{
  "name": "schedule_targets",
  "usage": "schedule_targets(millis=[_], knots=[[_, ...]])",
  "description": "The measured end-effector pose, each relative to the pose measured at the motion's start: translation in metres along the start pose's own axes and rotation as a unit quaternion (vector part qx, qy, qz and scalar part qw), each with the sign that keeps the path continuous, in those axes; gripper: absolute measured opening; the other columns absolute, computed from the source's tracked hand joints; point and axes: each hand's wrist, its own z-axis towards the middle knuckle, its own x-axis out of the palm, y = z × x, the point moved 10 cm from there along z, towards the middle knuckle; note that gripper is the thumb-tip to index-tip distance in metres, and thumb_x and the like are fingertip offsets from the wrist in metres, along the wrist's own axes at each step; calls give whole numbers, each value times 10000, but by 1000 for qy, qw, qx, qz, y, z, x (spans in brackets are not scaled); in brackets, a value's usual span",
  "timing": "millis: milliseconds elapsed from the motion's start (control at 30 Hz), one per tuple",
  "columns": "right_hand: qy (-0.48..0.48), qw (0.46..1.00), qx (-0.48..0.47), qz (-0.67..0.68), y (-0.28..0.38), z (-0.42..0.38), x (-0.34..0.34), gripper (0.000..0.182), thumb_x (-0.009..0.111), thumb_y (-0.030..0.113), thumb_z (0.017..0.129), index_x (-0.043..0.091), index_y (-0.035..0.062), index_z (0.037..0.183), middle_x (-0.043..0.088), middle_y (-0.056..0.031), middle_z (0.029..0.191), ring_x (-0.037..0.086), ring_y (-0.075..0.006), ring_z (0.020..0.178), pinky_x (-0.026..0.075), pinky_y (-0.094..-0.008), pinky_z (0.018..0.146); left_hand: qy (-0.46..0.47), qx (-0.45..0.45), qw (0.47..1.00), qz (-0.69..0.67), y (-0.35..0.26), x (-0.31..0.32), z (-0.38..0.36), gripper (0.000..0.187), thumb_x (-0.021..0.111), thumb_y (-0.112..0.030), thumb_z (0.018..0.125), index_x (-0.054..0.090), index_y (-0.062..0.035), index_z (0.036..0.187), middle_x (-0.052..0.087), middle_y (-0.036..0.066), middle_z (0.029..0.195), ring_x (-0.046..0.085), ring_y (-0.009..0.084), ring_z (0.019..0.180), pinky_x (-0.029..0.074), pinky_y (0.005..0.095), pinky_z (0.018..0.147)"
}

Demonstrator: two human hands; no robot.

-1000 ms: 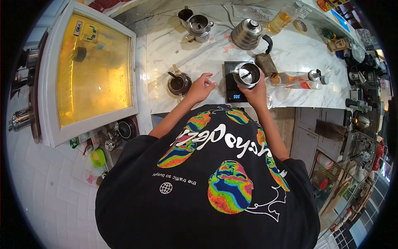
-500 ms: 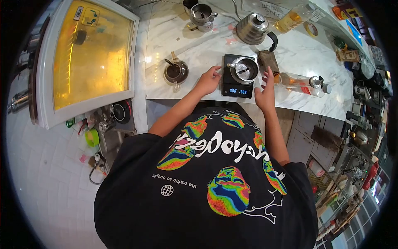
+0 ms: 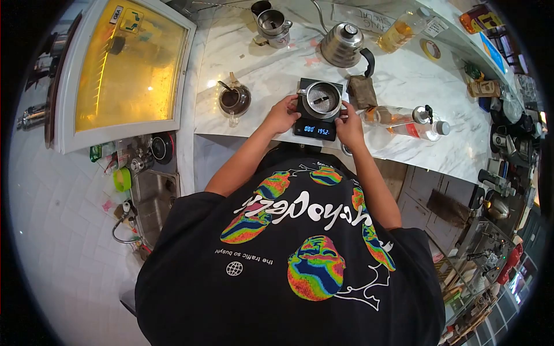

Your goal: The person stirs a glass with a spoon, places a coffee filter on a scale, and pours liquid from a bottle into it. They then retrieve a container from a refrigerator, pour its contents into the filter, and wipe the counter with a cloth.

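A black digital scale [image 3: 314, 128] lies near the counter's front edge, its blue display lit. On it stands a round metal cup [image 3: 321, 100] with a side handle; a dark patch shows inside it. My left hand [image 3: 281, 115] holds the scale's left side, fingertips close to the cup's handle. Against the opposite side is my right hand [image 3: 350, 127], its fingers bent at the scale's edge near the cup. Both hands' undersides are hidden. Further left, a glass server [image 3: 235, 100] with dark contents and a spoon-like handle sits apart from my hands.
A gooseneck kettle [image 3: 342, 45] stands behind the scale, beside a brown folded cloth [image 3: 362, 92]. Clear bottles [image 3: 404, 122] lie to the right. At the back are metal cups [image 3: 272, 26], an amber bottle [image 3: 402, 30] and a tape roll [image 3: 430, 49]. A yellow-lit glass door [image 3: 135, 69] borders the left.
Both hands have closed in from either side onto the scale. The scale has turned slightly, and its displayed number has dropped a little. The whole view has shifted slightly.
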Motion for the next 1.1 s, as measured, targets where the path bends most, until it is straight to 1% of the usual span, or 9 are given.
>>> schedule_targets(millis=[67,167,300,400,567,667,767,867,1100], knots=[[6,1000,-4,4,2,0,0,642,670,15,898,490,103,1508,707,-223,1189,748,-332,990,579,-427,885,-4,8,1000,-21,2,1,0,664,733,10,903,491,-75,1515,679,104,1071,673,186,876,568,329,755],[17,1000,-15,6,4,0,1,667,681,-7,908,470,88,1534,684,-170,1169,733,-247,920,579,-366,805,-9,10,999,-43,7,2,-1,677,720,39,903,470,-69,1523,644,83,1028,647,168,837,554,319,731],[30,999,-18,15,12,-3,0,649,677,-15,910,492,88,1523,690,-155,1153,729,-220,866,579,-356,770,-9,6,998,-56,6,1,-7,653,713,42,908,476,-58,1509,632,86,1045,640,167,815,552,318,726],[26,999,-30,25,24,-7,-1,638,666,-4,893,508,86,1505,714,-182,1158,750,-279,877,590,-403,804,-12,5,999,-50,4,-5,-13,640,706,47,912,479,-51,1502,620,85,1051,633,162,804,551,316,723],[24,999,-31,37,35,-12,2,650,658,-26,890,501,82,1512,711,-180,1157,741,-261,852,589,-392,781,-25,20,997,-64,-12,-19,-28,630,702,46,914,483,-45,1498,618,77,1027,630,154,799,551,310,722],[28,998,-38,50,47,-21,2,647,658,-29,902,488,67,1518,696,-157,1159,735,-224,855,586,-358,764,-12,-3,998,-67,-33,-26,-46,556,669,61,931,485,-15,1450,609,86,1086,634,136,901,538,286,792],[30,997,-41,49,58,-31,-1,644,657,-27,906,484,63,1519,690,-154,1169,732,-217,864,585,-354,759,2,22,999,-39,-30,-31,-50,558,677,48,937,476,-17,1454,604,83,1096,637,131,890,547,288,788],[16,997,-50,50,73,-45,-6,634,664,-27,903,502,72,1507,701,-155,1158,726,-223,857,585,-371,753,-14,13,996,-85,-29,-35,-62,613,697,36,925,480,-31,1494,616,80,1067,630,124,807,525,287,704],[16,996,-44,69,86,-82,-8,631,662,-24,907,499,73,1509,686,-133,1153,718,-206,859,575,-355,747,4,2,996,-91,-41,-41,-97,590,694,32,932,481,-13,1481,604,77,1076,624,112,791,529,273,683]])
